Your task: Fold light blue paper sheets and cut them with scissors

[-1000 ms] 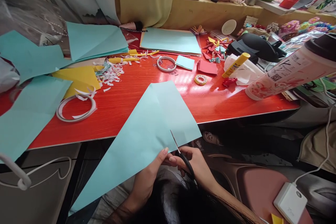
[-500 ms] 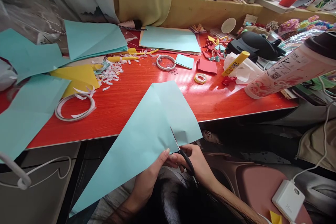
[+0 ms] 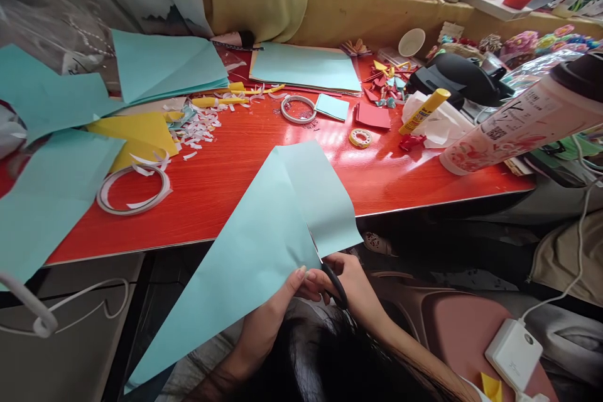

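A large sheet of light blue paper [image 3: 254, 245] spans the table's front edge and slopes down toward me on the left. My left hand [image 3: 277, 304] pinches its lower edge, thumb on top. In my right hand [image 3: 351, 279] is a pair of black-handled scissors [image 3: 335, 286], fingers closed round the handles. The blades, almost closed, lie in a slit in the paper. Right of the slit, a flap of the sheet bends away. Both hands are close together at the near edge, and my left fingers are partly hidden beneath the paper.
On the red table [image 3: 211, 182] lie a tape roll [image 3: 101, 191], white paper scraps [image 3: 200, 129], yellow paper [image 3: 136, 135], more blue sheets [image 3: 169, 66] and a glue stick [image 3: 426, 110]. A tall cup [image 3: 513, 119] stands at right. A white charger [image 3: 513, 352] rests on a pink stool [image 3: 466, 333].
The scissor blades have closed further and the slit in the blue paper shows more clearly. The flap to its right now bends apart from the rest. Both hands stay almost in place.
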Tool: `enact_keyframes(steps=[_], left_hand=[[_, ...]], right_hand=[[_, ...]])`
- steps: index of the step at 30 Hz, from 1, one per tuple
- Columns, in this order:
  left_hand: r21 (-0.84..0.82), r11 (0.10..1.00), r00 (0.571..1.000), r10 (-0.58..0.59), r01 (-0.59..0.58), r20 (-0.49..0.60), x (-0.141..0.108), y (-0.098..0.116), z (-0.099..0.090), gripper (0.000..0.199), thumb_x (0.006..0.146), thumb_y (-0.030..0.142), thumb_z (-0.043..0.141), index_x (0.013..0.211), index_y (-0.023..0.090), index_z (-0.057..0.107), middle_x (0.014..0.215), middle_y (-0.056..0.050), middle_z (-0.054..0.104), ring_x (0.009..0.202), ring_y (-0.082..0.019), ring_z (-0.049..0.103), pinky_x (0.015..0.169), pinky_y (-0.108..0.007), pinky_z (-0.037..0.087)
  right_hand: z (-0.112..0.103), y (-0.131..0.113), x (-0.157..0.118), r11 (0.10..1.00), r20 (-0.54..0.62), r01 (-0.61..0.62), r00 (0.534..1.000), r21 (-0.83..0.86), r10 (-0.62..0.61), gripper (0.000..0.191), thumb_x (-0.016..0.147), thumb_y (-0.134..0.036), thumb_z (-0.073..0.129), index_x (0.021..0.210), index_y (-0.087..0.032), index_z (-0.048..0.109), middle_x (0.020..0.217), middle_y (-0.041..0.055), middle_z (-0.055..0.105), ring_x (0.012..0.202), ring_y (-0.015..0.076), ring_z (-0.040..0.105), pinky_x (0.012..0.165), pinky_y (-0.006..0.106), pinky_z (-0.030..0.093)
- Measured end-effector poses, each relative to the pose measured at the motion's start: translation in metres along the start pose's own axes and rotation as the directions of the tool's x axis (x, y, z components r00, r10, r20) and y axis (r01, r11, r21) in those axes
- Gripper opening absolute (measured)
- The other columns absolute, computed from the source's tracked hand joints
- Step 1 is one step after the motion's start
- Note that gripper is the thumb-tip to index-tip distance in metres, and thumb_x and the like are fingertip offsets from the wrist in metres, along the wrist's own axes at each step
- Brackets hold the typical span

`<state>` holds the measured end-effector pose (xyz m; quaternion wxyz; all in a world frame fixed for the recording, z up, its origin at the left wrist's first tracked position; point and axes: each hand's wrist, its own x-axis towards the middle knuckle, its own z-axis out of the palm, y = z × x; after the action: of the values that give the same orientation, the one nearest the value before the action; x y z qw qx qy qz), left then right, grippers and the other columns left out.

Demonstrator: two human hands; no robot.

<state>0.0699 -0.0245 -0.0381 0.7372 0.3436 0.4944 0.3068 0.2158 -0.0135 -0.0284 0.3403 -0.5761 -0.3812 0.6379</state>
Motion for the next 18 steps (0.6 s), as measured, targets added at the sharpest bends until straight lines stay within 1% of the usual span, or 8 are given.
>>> enact_keyframes(steps=[5, 9, 11, 15, 18], left_hand=[[0.070, 0.994, 0.996, 0.087, -0.087, 0.006, 0.002, -0.004, -0.002, 0.039, 0.089, 0.044, 0.047, 0.069, 0.021, 0.071, 0.074, -0.001, 0.070, 0.079, -0.020, 0.064, 0.089, -0.032, 0.045], [0.076, 0.993, 0.995, 0.094, -0.095, 0.012, 0.002, -0.003, -0.002, 0.037, 0.090, 0.042, 0.047, 0.069, 0.023, 0.071, 0.073, -0.001, 0.070, 0.078, -0.020, 0.064, 0.089, -0.033, 0.046], [0.065, 0.992, 0.995, 0.103, -0.104, 0.015, 0.001, -0.001, 0.000, 0.036, 0.089, 0.041, 0.048, 0.068, 0.023, 0.071, 0.072, -0.001, 0.070, 0.076, -0.020, 0.065, 0.086, -0.033, 0.048], [-0.018, 0.994, 0.994, 0.111, -0.111, 0.006, 0.000, 0.005, 0.006, 0.031, 0.086, 0.037, 0.053, 0.064, 0.023, 0.069, 0.069, -0.003, 0.069, 0.066, -0.020, 0.066, 0.074, -0.034, 0.054], [-0.042, 0.992, 0.993, 0.119, -0.119, 0.005, 0.000, 0.007, 0.008, 0.030, 0.085, 0.036, 0.054, 0.063, 0.022, 0.068, 0.067, -0.002, 0.069, 0.064, -0.020, 0.066, 0.071, -0.034, 0.055]], right_hand=[[-0.002, 0.000, 0.000, 0.997, 0.011, 0.044, 0.999, -0.061, -0.044, 0.040, 0.067, -0.041, 0.074, 0.053, -0.016, 0.047, 0.047, -0.0045, 0.045, 0.042, 0.0072, 0.041, 0.043, 0.021, 0.028], [-0.002, -0.003, 0.000, 0.993, -0.013, 0.042, 0.999, -0.111, -0.044, 0.041, 0.069, -0.042, 0.072, 0.053, -0.016, 0.045, 0.047, -0.0047, 0.043, 0.044, 0.0070, 0.039, 0.044, 0.021, 0.027], [-0.001, -0.005, 0.000, 0.992, -0.018, 0.041, 0.999, -0.118, -0.043, 0.042, 0.069, -0.043, 0.072, 0.052, -0.016, 0.044, 0.047, -0.0050, 0.041, 0.044, 0.0071, 0.038, 0.044, 0.021, 0.027], [-0.001, -0.008, -0.001, 0.991, -0.016, 0.029, 0.999, -0.127, -0.032, 0.043, 0.067, -0.047, 0.072, 0.054, -0.016, 0.046, 0.047, -0.0053, 0.039, 0.045, 0.0078, 0.038, 0.045, 0.022, 0.029], [-0.001, -0.011, -0.002, 0.993, -0.018, 0.028, 0.999, -0.119, -0.030, 0.042, 0.066, -0.049, 0.072, 0.056, -0.015, 0.048, 0.048, -0.0049, 0.040, 0.046, 0.0081, 0.038, 0.046, 0.022, 0.029]])
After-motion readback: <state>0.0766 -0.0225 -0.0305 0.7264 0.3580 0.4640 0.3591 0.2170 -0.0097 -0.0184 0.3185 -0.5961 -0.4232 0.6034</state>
